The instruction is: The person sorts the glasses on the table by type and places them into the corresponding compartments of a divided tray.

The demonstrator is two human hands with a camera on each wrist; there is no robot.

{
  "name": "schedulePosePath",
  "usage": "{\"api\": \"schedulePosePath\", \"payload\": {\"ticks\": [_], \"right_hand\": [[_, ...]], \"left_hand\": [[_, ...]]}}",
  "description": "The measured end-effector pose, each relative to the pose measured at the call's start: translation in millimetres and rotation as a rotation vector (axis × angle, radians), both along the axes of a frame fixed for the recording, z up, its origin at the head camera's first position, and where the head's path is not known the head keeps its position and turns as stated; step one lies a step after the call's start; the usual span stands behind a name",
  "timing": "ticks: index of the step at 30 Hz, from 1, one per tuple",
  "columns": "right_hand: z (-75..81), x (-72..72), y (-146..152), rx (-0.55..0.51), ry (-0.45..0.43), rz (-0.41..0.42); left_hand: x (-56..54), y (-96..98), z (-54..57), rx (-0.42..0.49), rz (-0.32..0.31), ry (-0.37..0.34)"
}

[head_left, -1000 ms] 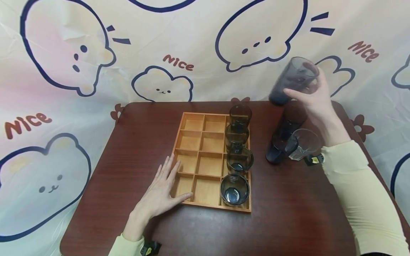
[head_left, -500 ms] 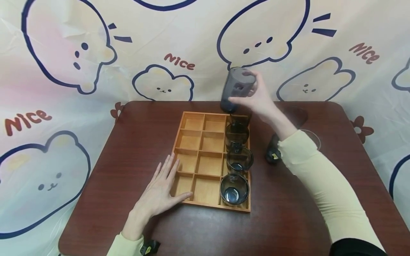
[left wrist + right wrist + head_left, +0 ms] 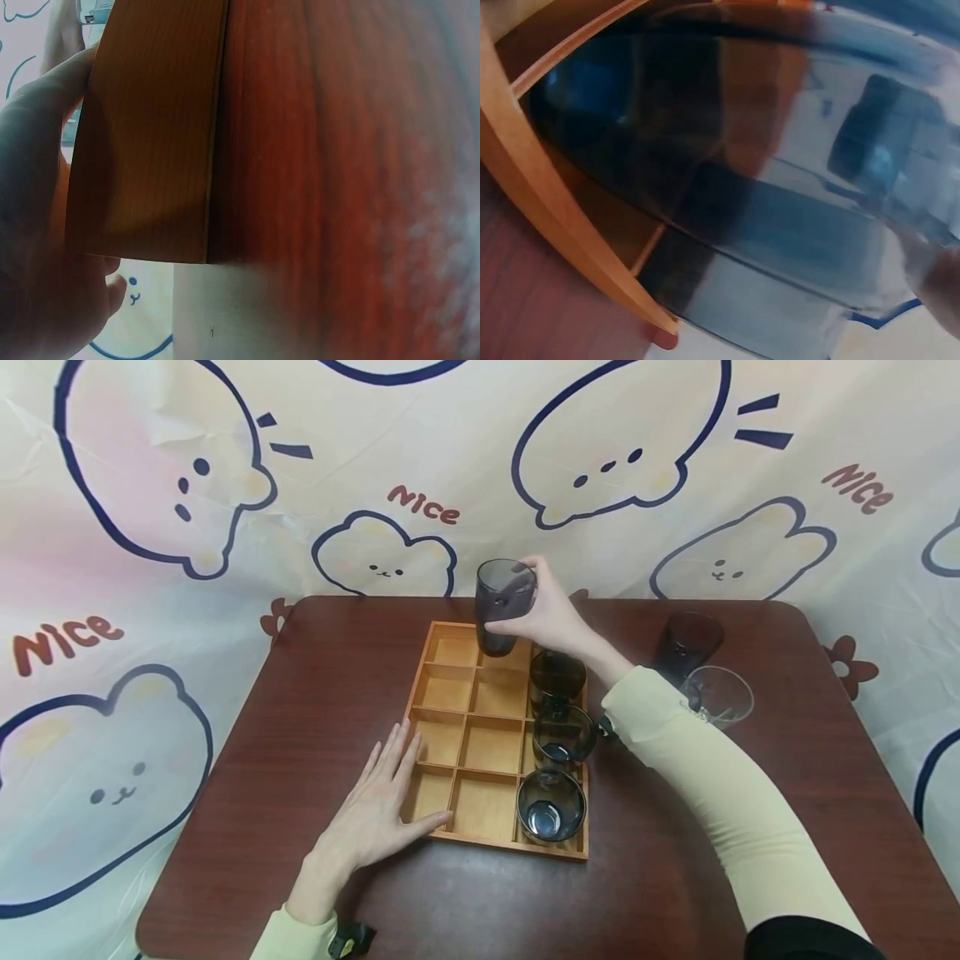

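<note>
The right hand [image 3: 558, 617] was near the far edge of the bench [image 3: 300, 710], its grip curled around a tall dark glass [image 3: 495, 602], with the thumb on the near side. That glass was about upright over the far end of a divided wooden box [image 3: 491, 747], at the middle column; I could not tell whether its base touched the box. The left hand [image 3: 375, 806] had its grip spread, straight fingers along the side of the box facing the bench's left edge, thumb over the near corner there. In the column toward the bench's right edge showed three smoky glasses, a near one [image 3: 551, 806], a middle one [image 3: 564, 732] and a far one [image 3: 557, 677]. Toward the bench's far right corner stood a dark tumbler [image 3: 686, 639] and, just beside it, a clear glass [image 3: 726, 692], partly behind the right sleeve [image 3: 720, 777]. A printed sheet [image 3: 420, 435] hung beyond the far edge.
</note>
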State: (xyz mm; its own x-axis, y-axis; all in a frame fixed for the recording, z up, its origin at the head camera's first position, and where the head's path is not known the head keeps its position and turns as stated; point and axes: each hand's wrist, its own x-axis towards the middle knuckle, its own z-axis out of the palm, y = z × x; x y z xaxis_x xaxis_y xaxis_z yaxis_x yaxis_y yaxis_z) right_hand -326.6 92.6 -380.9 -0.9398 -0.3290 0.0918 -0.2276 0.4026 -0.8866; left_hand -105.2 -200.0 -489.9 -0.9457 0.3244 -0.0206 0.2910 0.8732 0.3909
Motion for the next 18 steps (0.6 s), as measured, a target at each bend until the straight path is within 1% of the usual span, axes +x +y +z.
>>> {"api": "schedulePosePath", "payload": {"ticks": [5, 9, 14, 18], "right_hand": [[-15.5, -3.7, -5, 0.097, 0.030, -0.008], [-26.8, -5.7, -6, 0.154, 0.054, -0.008], [-37.2, -8.0, -7, 0.283, 0.134, -0.008], [-39.8, -8.8, -10, 0.370, 0.194, -0.020]], "left_hand": [[0.9, -0.2, -0.2, 0.010, 0.001, -0.009], [1.7, -1.2, -0.4, 0.010, -0.003, 0.005], [1.1, -1.1, -1.4, 0.017, -0.007, 0.010], [0.5, -0.9, -1.9, 0.020, -0.004, 0.002]]}}
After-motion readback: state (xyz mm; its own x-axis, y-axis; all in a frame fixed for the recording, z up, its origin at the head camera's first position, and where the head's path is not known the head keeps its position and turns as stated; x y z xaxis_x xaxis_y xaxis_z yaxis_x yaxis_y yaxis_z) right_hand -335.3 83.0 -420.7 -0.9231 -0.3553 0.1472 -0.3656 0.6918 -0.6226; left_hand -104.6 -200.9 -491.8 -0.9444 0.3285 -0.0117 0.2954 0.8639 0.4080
